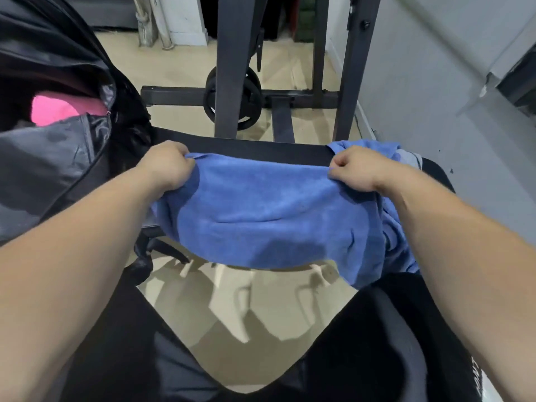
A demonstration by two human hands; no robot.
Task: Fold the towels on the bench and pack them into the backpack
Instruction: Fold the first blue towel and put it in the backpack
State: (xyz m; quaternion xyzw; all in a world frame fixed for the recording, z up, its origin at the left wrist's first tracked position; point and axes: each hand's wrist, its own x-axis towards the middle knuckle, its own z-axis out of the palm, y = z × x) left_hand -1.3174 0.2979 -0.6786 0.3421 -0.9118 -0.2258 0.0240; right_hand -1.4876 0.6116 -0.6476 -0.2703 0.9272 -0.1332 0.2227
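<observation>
A blue towel [261, 216] is stretched between my two hands over the black bench [261, 150]; its lower part hangs off the near edge. My left hand [166, 166] grips the towel's left end. My right hand [355, 169] grips the right end. More blue towel cloth [368, 147] lies bunched on the bench behind and under my right hand. The black backpack [49, 158] stands open at the left, and a pink towel [55, 110] shows inside it.
A dark metal rack [229, 68] with a weight plate [232, 97] stands on the beige floor beyond the bench. A grey wall [435, 82] runs along the right. My dark-clothed legs [391, 343] fill the bottom of the view.
</observation>
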